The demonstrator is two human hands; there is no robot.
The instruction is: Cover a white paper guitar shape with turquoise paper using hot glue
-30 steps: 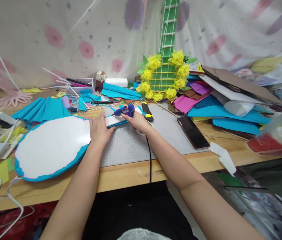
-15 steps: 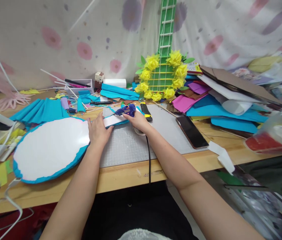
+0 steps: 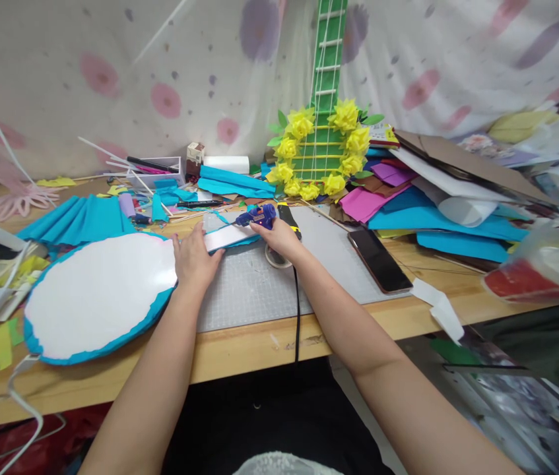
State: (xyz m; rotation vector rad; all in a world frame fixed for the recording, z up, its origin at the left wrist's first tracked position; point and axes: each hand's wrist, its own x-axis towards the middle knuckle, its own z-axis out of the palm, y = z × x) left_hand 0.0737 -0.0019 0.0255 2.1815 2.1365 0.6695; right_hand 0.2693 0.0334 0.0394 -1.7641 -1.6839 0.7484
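Observation:
A white board [image 3: 98, 297] with a rounded body and a narrow neck lies on the table, its edge wrapped in blue crepe paper. My left hand [image 3: 195, 259] grips the neck near the body, thumb on the near edge and fingers across to the far side. In my right hand [image 3: 280, 236] is a blue hot glue gun [image 3: 258, 216], its nozzle pointing left over the white strip of the neck. Its black cord hangs down past the table edge. A roll of tape [image 3: 275, 258] sits under my right wrist, and a black and yellow utility knife [image 3: 289, 221] lies just beyond.
A grey cutting mat [image 3: 244, 300] carries a phone [image 3: 379, 261] at its right. Behind stands a green paper guitar [image 3: 326, 99] with yellow flowers. Coloured sheets [image 3: 437, 214] pile up at right beside a plastic cup [image 3: 541, 270]. Pleated blue crepe paper [image 3: 78, 221] lies at left.
My right hand and the glue gun have shifted slightly right along the neck, and more of the tape roll shows. My left hand keeps its hold.

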